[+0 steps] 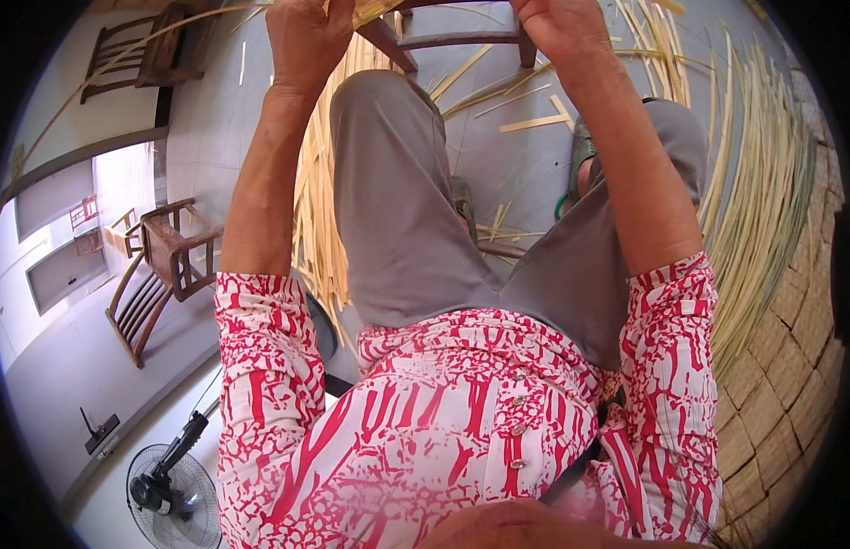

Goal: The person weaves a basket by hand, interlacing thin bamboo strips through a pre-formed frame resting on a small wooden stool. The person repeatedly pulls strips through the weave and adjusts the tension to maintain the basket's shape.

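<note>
At the top edge, my left hand (310,27) is closed by a pale yellow strip bundle (374,11), which it seems to grip; its fingertips are cut off. My right hand (557,23) is raised at the top right, fingers curled and partly out of frame, so what it holds is unclear. Beneath both hands is part of a wooden stool (457,38). Loose pale strips (535,123) lie on the grey floor around my green shoes (580,146), between and beyond my trousered knees (388,119).
Long strips (319,183) lie left of my legs, greener ones (754,183) at right beside stacked woven squares (795,384). Wooden chairs (182,252) stand at left, with another (159,50) higher up. A black fan (173,485) is at bottom left.
</note>
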`<act>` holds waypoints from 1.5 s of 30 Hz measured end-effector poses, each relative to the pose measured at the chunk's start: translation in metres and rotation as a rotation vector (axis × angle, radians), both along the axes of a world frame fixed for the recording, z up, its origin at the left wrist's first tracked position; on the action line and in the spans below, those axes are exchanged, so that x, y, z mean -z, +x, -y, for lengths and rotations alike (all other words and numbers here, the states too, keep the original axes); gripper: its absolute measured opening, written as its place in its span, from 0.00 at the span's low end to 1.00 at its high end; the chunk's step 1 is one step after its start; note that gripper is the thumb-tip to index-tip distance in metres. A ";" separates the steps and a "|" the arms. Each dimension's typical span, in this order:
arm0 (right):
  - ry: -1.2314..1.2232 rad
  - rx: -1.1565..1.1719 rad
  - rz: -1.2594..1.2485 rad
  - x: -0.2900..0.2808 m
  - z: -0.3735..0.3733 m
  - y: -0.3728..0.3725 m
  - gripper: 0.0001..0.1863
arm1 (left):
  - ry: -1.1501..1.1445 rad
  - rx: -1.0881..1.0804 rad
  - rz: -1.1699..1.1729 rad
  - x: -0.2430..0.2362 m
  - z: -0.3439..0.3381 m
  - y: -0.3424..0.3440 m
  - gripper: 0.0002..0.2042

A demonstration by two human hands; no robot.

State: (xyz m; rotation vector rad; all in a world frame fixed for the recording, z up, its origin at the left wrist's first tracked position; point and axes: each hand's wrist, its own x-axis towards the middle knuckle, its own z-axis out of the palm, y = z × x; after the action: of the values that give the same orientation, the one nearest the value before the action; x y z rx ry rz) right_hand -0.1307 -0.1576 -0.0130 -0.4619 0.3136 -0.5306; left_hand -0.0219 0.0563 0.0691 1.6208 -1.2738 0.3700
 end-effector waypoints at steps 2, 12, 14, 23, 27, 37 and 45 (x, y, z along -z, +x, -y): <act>-0.038 0.003 -0.011 0.000 -0.005 0.002 0.07 | 0.023 -0.027 0.023 0.004 -0.001 0.000 0.08; -0.015 0.011 0.008 -0.005 -0.015 -0.001 0.07 | 0.352 -0.304 0.323 0.001 -0.010 0.017 0.07; -0.010 0.000 0.007 -0.006 -0.017 0.000 0.07 | 0.310 -0.327 0.294 0.008 -0.013 0.019 0.07; 0.102 -0.031 0.023 0.017 -0.008 0.018 0.07 | 0.173 -0.320 0.427 0.022 -0.017 0.021 0.11; 0.100 -0.044 0.015 0.016 -0.008 0.018 0.07 | 0.219 -0.378 0.300 0.020 -0.020 0.018 0.12; 0.090 0.034 0.029 -0.001 -0.025 0.006 0.09 | 0.150 -0.325 0.084 0.016 -0.013 0.021 0.08; -0.152 0.288 -0.301 -0.013 0.000 -0.032 0.09 | 0.137 -0.321 0.000 0.021 -0.009 0.029 0.05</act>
State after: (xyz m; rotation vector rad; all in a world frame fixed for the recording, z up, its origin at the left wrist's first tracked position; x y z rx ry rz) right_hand -0.1630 -0.1579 -0.0001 -0.6512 0.6375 -0.7702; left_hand 0.0068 0.0656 0.0476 1.9482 -1.0568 0.4879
